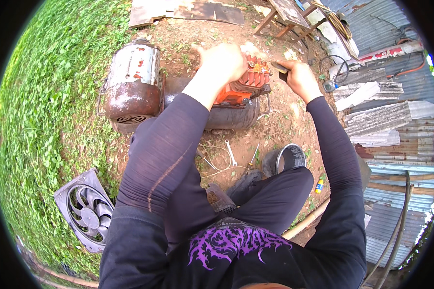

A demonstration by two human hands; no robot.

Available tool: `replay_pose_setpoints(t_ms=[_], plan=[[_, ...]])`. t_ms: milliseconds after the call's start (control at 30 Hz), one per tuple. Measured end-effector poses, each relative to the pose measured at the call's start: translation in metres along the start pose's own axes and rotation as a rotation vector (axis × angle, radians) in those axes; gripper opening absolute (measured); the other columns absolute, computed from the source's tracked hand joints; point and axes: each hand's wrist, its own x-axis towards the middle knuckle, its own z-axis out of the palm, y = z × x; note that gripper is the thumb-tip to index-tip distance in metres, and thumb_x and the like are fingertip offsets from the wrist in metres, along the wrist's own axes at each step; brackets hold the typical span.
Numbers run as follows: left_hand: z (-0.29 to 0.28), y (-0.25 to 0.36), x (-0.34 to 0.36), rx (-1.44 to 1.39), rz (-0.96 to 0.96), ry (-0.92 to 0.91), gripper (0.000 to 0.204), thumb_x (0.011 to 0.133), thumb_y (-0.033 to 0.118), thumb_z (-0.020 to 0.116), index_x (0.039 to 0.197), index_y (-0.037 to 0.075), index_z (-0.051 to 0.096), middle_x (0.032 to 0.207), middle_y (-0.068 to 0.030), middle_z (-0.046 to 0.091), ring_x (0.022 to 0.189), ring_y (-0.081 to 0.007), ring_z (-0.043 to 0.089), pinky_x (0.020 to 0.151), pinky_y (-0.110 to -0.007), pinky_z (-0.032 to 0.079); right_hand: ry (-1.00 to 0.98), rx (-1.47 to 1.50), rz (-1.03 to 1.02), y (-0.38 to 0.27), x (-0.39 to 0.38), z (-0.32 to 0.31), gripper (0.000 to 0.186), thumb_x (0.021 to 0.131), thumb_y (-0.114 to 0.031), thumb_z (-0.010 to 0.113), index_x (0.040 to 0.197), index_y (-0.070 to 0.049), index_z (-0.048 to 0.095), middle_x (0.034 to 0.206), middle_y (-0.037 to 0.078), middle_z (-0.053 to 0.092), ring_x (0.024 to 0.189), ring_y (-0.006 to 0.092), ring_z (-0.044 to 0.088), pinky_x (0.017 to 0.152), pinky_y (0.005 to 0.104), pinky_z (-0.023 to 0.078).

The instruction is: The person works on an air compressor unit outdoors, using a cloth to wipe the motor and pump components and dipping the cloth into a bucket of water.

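An air compressor lies ahead of me, with a rusty, white-patched motor (132, 82) at its left. Its orange finned pump head (253, 77) sits above a dark tank (231, 118). My left hand (222, 62) is at the pump head's left side, its thumb sticking out to the left. Glare and the hand's back hide its other fingers. To the right of the pump, my right hand (301, 79) is closed on a small, thin flat piece (278, 67), tan and dark. The piece points toward the fins; whether it touches them I cannot tell.
Between my legs and the tank lie a wrench (231, 153), a screwdriver (252, 159) and a loop of thin cord. A dark cylinder (291, 156) rests by my right knee, near a small yellow bottle (319, 186). At left is a radiator fan (88, 216); a wooden bench (289, 14) stands far right.
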Motion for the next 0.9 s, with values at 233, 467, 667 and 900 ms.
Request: replay_pose_setpoints(t_ms=[233,467,667,900], plan=[[0.004,0.003,0.007,-0.015,-0.012,0.009,0.046,0.104,0.044,0.046,0.119,0.008,0.07,0.12,-0.02,0.073,0.121,-0.0392,0.066,0.111,-0.081,0.022,-0.083,-0.09,-0.095,-0.019,0.03,0.019,0.034,0.089,-0.01,0.059,0.117,-0.012,0.077,0.117,0.018,0.073,0.103,0.0349,0.072,0.092,0.0418,0.056],[0.002,-0.003,0.013,-0.031,-0.027,0.03,0.047,0.105,0.045,0.045,0.118,0.009,0.072,0.12,-0.0183,0.073,0.119,-0.0382,0.067,0.111,-0.081,0.022,-0.242,-0.31,-0.26,-0.017,0.04,0.011,0.045,0.092,-0.004,0.051,0.128,-0.018,0.073,0.112,0.01,0.07,0.101,0.0333,0.07,0.085,0.0448,0.056],[0.0,-0.008,0.012,0.011,-0.047,0.008,0.047,0.105,0.046,0.043,0.125,0.014,0.071,0.126,-0.0147,0.072,0.124,-0.0352,0.065,0.112,-0.082,0.021,-0.197,-0.337,-0.395,-0.016,0.031,-0.004,0.041,0.093,-0.009,0.052,0.122,-0.025,0.077,0.104,0.007,0.07,0.094,0.0287,0.073,0.08,0.0423,0.057],[0.0,-0.008,0.015,-0.027,-0.067,-0.013,0.051,0.107,0.05,0.039,0.129,0.015,0.07,0.128,-0.0152,0.071,0.129,-0.0352,0.061,0.113,-0.081,0.018,-0.232,-0.411,-0.496,-0.005,0.045,-0.005,0.037,0.092,-0.016,0.056,0.121,-0.026,0.077,0.101,0.009,0.069,0.093,0.0296,0.072,0.079,0.0432,0.057]])
